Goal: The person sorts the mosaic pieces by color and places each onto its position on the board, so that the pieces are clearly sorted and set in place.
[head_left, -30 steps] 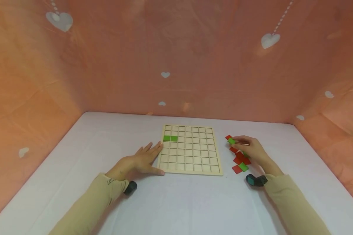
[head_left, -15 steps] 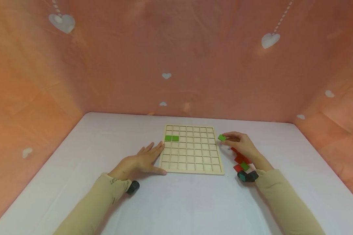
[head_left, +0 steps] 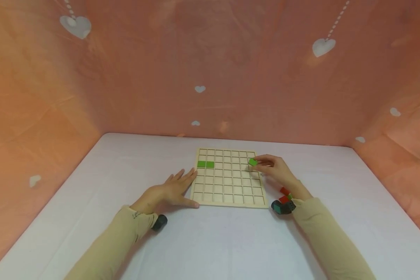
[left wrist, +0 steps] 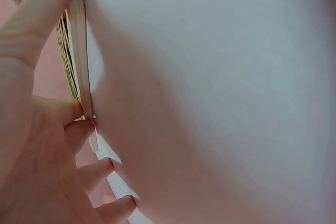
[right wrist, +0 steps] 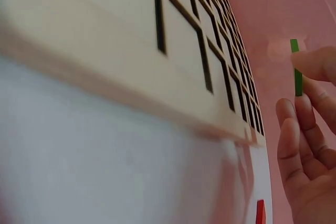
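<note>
A pale wooden grid board (head_left: pixel 228 181) lies on the white table. Two green square tiles (head_left: pixel 205 164) sit side by side in its third row from the far edge, at the left. My left hand (head_left: pixel 171 193) is spread at the board's left side, with thumb and fingertips touching its edge. Between thumb and fingers my right hand (head_left: pixel 275 170) pinches another green tile (right wrist: pixel 297 74), held above the right part of the board. The right wrist view shows that tile edge-on, raised over the board's level.
Several loose red tiles (head_left: pixel 285 190) and a bit of green lie right of the board, partly hidden by my right hand and wrist camera (head_left: pixel 283 207). A pink cloth wall (head_left: pixel 224 77) with white hearts stands behind and at both sides of the table.
My right hand has picked a green tile from the loose pile and carried it left, over the board's right side. The left hand has stayed at the board's edge.
</note>
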### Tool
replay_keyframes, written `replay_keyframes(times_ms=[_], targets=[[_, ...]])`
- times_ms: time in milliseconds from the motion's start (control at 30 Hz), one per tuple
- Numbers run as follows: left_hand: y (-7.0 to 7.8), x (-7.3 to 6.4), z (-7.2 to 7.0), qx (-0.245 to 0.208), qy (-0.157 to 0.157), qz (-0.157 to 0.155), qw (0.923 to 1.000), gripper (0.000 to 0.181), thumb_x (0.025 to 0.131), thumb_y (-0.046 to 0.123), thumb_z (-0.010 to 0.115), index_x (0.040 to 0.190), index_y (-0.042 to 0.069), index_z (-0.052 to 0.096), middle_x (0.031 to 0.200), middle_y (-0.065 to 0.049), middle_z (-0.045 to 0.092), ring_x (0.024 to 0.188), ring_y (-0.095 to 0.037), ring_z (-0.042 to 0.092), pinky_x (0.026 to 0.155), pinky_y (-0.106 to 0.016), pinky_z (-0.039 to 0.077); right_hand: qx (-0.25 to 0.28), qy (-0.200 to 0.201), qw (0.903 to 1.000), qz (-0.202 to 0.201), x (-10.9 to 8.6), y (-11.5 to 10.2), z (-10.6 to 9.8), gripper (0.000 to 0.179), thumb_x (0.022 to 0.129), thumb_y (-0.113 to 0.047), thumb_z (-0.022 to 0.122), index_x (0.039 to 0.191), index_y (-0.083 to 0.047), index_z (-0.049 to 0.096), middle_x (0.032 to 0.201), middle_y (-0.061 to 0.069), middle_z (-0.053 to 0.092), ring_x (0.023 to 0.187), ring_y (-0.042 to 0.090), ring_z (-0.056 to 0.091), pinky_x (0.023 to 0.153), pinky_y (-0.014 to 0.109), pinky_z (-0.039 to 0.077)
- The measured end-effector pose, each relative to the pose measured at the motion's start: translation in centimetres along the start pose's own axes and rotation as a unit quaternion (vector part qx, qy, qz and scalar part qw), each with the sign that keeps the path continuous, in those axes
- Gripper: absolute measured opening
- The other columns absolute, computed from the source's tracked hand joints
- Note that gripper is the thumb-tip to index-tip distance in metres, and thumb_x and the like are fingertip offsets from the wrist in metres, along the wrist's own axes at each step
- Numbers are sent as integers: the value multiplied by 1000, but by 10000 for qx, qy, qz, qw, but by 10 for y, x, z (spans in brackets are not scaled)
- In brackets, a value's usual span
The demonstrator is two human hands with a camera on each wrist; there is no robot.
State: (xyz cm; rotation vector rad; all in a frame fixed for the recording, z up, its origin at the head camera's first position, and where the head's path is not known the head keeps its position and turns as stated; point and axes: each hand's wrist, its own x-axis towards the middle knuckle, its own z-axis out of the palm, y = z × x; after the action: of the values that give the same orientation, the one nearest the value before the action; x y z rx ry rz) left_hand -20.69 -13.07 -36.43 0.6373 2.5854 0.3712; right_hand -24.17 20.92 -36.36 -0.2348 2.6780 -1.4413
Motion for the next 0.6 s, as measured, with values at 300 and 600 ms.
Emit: replay_keyframes(times_ms=[300, 600], targets=[[-2, 0, 1, -55, 21, -35, 10000, 108, 83, 56, 67, 155, 6, 3, 162, -10, -1, 148, -38, -4, 118, -57, 3, 30, -163, 9995, -270, 8, -5, 11, 40, 89, -19, 68, 126, -4, 61, 118, 17, 65, 107, 26, 60, 85, 25, 47], [0, 0, 0, -82, 1, -42, 10000, 107, 83, 55, 67, 155, 7, 3, 162, -9, -2, 148, -37, -4, 118, -57, 2, 229, -292, 9986, -386, 17, -9, 24, 39, 89, -15, 68, 125, 0, 61, 116, 20, 63, 106, 26, 60, 80, 22, 49]])
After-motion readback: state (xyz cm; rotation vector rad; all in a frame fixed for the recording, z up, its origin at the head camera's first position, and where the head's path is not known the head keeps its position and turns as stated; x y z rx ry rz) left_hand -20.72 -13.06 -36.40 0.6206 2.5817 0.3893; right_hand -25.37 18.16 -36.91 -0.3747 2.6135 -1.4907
